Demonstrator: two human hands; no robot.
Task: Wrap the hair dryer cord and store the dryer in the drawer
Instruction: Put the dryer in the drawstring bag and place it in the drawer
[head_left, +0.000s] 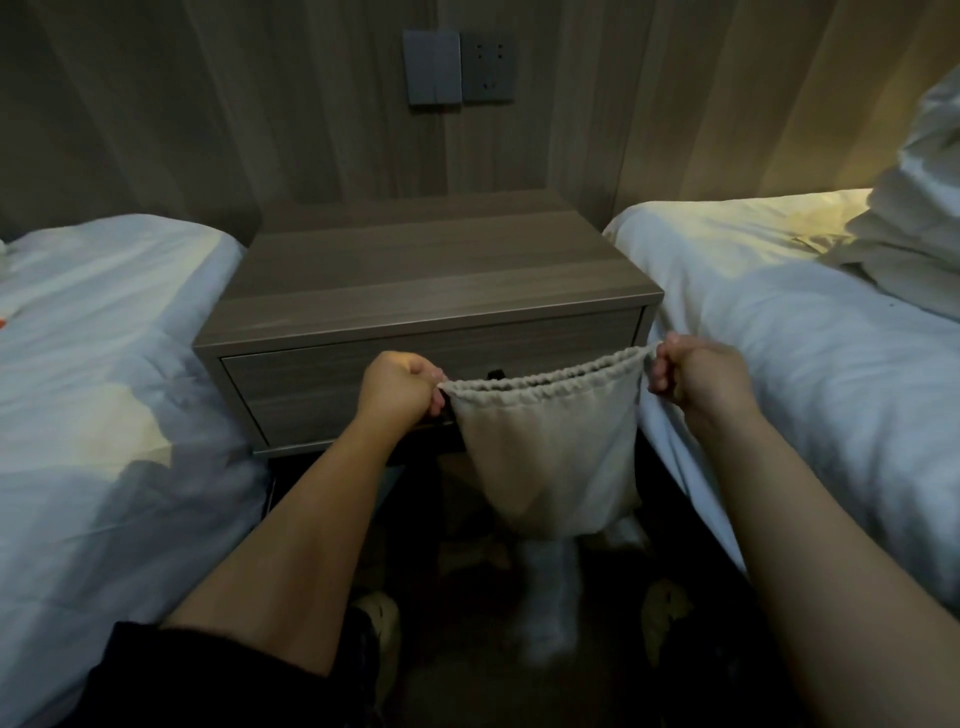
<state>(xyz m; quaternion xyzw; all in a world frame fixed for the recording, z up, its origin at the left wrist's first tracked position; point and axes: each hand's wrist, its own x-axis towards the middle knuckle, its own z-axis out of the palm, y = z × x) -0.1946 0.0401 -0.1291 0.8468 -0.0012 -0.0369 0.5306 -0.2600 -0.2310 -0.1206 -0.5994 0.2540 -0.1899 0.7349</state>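
A pale cloth drawstring bag (550, 447) hangs in front of the nightstand's drawer (311, 384), its gathered top stretched between my hands. My left hand (400, 387) pinches the bag's left end and my right hand (691, 371) pinches the right end. The bag sags as if something is inside, and the hair dryer and its cord are hidden from view. A small dark bit (496, 374) shows just over the bag's rim, and I cannot tell what it is. The drawer front looks closed.
The wooden nightstand (431, 275) stands between two white beds, one on the left (104, 364) and one on the right (805, 338) with a rumpled pillow (919, 234). A wall switch and socket (457, 67) sit above. White slippers (545, 597) lie on the dark floor below.
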